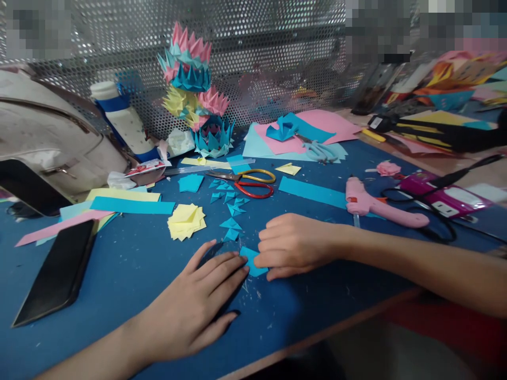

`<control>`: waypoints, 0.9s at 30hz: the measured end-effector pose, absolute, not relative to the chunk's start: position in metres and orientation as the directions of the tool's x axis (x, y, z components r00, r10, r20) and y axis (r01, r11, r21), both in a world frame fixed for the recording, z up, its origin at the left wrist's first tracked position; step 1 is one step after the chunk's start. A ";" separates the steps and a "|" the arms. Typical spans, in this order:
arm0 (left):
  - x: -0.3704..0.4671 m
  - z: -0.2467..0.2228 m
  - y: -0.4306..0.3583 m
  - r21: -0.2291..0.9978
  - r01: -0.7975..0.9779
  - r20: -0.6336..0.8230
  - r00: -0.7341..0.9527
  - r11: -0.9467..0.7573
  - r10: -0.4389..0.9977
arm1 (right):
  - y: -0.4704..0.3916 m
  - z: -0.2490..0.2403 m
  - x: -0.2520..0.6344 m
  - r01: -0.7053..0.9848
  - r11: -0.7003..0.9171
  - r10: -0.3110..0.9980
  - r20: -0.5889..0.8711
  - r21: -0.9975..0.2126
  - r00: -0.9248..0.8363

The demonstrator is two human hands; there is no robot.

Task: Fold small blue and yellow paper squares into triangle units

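A small blue paper piece (pixel 252 262) lies on the table between my hands. My left hand (pixel 206 295) rests with its fingers stretched and apart, the fingertips touching the paper's left edge. At the right edge, my right hand (pixel 299 245) is closed with curled fingers pressed onto the paper; its fingertips are partly hidden. Beyond them runs a row of small folded blue triangles (pixel 231 224). Scissors (pixel 253 182) with one yellow and one red handle lie behind the row. To its left is a stack of yellow paper squares (pixel 187 221).
A pink glue gun (pixel 380 206) lies right, over a blue strip (pixel 311 192). Two dark phones, one a slab (pixel 59 274), and paper strips (pixel 132 204) are left. A folded-paper tower (pixel 198 100) and bottle (pixel 124 121) stand behind. Light-blue scissors (pixel 320 151) rest on paper sheets.
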State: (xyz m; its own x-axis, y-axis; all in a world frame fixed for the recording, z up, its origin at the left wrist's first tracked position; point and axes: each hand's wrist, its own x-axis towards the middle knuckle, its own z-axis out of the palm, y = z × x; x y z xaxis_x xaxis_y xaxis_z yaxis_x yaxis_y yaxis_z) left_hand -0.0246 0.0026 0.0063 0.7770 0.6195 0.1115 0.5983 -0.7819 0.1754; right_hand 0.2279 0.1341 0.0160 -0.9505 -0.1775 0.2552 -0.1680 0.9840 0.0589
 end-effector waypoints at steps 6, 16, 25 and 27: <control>-0.026 0.005 0.002 0.126 0.589 0.125 0.789 -0.798 0.602 | 0.130 0.014 0.229 -0.137 0.972 -0.198 0.348 0.191 -0.916; -0.028 0.002 0.002 0.125 0.506 0.206 0.828 -0.853 0.521 | 0.127 0.011 0.222 0.091 0.849 0.291 0.316 -0.521 -0.903; -0.026 0.004 0.000 0.111 0.566 0.196 0.794 -0.817 0.576 | 0.122 0.018 0.218 0.329 0.595 0.511 0.029 -0.733 -0.859; -0.024 0.005 0.001 0.128 0.572 0.158 0.795 -0.810 0.586 | 0.121 0.015 0.218 0.330 0.626 0.529 0.074 -0.707 -0.846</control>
State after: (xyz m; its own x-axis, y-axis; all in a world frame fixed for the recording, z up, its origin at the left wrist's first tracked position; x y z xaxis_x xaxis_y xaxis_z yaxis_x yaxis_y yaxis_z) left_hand -0.0243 0.0014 0.0046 0.7948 0.5860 0.1580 0.5718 -0.8103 0.1285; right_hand 0.2176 0.1210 0.0150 -0.8455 0.5289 0.0735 0.3298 0.6255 -0.7071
